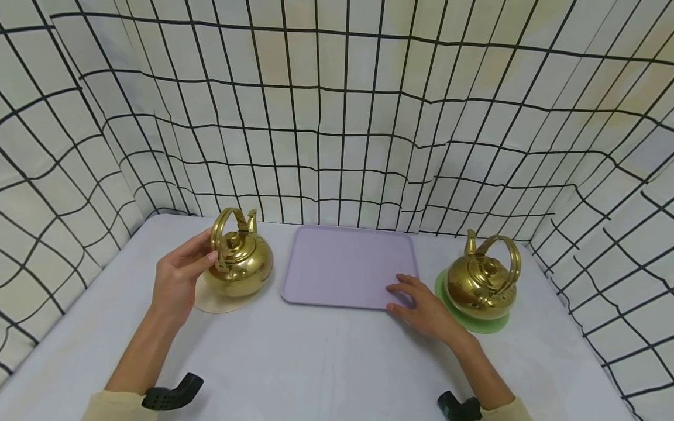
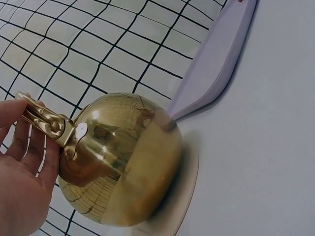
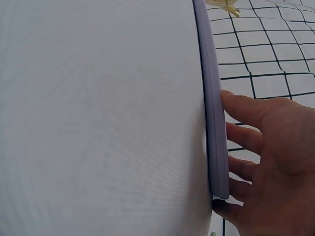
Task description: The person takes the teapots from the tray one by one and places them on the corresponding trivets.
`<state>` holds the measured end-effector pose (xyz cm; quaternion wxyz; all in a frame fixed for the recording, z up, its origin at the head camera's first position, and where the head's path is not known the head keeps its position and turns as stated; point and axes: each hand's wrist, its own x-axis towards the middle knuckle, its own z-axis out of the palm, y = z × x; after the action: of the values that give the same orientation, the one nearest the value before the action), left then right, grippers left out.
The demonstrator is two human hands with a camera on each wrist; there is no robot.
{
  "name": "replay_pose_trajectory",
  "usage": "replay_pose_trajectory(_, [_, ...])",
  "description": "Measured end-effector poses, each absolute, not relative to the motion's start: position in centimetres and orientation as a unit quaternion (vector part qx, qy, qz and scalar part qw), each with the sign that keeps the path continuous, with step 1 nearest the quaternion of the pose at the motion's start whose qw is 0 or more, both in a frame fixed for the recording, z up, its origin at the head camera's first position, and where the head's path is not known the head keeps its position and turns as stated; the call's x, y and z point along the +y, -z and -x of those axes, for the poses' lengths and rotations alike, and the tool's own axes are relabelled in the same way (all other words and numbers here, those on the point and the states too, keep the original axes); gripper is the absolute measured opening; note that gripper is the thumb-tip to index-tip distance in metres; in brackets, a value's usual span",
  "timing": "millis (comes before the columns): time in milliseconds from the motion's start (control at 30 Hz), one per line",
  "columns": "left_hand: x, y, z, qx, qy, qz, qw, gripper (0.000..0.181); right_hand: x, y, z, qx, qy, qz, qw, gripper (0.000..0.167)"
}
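Note:
On the left, my left hand [image 1: 176, 280] holds the upright handle of a shiny brass kettle [image 1: 243, 272] between thumb and fingers. Under the kettle shows a round beige mat [image 1: 213, 303]; whether the base touches it I cannot tell. The left wrist view has the kettle body [image 2: 118, 162] beside the thumb and fingers. A lilac rectangular tray [image 1: 344, 263] lies in the middle. Fingers of my right hand [image 1: 423, 307] rest loosely spread at the tray's near right corner, holding nothing. In the right wrist view, the fingertips meet the tray's edge [image 3: 212, 108].
A second brass kettle [image 1: 479, 286] stands on a round green mat [image 1: 495, 325] to the right of my right hand. White cloth [image 1: 316, 362] covers the table. Black-and-white grid curtains [image 1: 337, 117] hang along the back and both sides.

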<state>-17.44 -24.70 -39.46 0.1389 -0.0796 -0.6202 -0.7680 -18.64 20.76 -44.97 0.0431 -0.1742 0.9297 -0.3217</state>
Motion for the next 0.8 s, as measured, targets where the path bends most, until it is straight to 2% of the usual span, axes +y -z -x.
replay_pose_trajectory(800, [-26.1,40.1,16.8,-0.613,0.772,0.076,0.153,0.042,20.7,44.7,18.4,0.93,0.326,0.166,0.046,0.04])
